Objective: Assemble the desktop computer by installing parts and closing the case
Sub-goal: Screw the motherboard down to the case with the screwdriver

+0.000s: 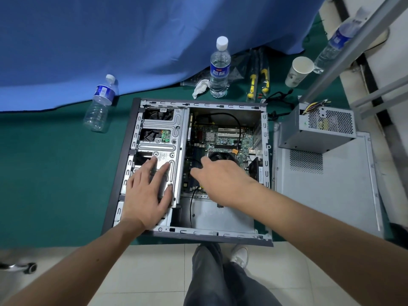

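The open computer case lies on its side on a green table mat. My left hand rests flat, fingers spread, on the silver drive cage in the case's left half. My right hand reaches over the green motherboard, index finger and thumb stretched toward the black CPU cooler fan; what its fingertips touch is hidden. The grey power supply stands outside the case on the right, on top of the detached side panel.
Two water bottles stand or lean behind the case, with a crumpled tissue, yellow-handled tools and a paper cup. A blue curtain hangs at the back. A metal frame rises at right. The table edge is near my legs.
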`<state>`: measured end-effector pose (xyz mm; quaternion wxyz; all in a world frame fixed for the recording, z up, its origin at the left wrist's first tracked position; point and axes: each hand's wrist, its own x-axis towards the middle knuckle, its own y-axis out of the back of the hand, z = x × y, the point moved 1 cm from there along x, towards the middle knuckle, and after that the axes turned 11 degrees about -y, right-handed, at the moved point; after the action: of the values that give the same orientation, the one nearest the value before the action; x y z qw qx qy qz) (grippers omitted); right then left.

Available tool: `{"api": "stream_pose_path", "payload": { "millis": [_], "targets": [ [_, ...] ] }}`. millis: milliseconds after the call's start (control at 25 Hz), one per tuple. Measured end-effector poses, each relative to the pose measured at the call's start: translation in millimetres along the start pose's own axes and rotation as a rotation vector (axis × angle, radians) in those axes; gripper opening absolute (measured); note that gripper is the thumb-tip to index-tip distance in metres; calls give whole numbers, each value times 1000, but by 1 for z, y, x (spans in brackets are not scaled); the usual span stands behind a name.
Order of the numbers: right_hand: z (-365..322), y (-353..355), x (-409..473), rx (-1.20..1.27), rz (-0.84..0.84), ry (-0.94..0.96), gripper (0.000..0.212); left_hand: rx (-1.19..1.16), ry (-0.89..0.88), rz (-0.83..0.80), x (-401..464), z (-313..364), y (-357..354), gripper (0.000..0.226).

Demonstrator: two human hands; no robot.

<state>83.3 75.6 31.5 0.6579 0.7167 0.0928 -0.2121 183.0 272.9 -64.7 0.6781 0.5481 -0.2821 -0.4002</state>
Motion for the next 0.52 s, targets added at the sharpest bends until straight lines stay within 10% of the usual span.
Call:
{"api": "stream_pose_path", "payload": {
  "millis": [320,520],
  "targets": [
    [8,2,5,188,-95,8,44,-1,-2,4,0,-1,-1,58],
    [0,-2,2,-45,62,-73,17,1,-5,10,-1,-1,-1,58]
  ]
}}
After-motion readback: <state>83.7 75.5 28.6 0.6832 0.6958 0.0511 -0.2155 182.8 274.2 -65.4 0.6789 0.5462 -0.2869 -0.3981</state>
